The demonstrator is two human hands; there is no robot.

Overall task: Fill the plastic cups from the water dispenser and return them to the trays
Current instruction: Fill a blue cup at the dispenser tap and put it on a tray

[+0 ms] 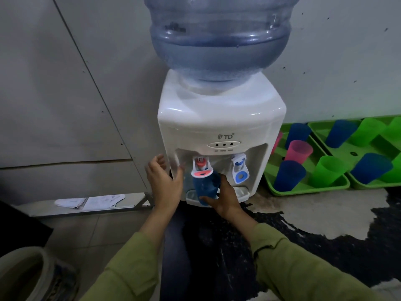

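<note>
The translucent blue plastic cup (206, 187) stands roughly upright directly under the red-tabbed tap (200, 168) of the glossy white plastic water dispenser (221, 118), over its drip tray. The right hand (225, 198) is wrapped round it; the left hand (165, 181), fingers spread and empty, hovers at the dispenser's left side. Right of the dispenser, green plastic trays (338, 183) hold more cups.

We take this for a plain utility corner: white bottle-topped plastic water dispenser (221, 135) beyond both hands, bare grey walls (65, 83).
</note>
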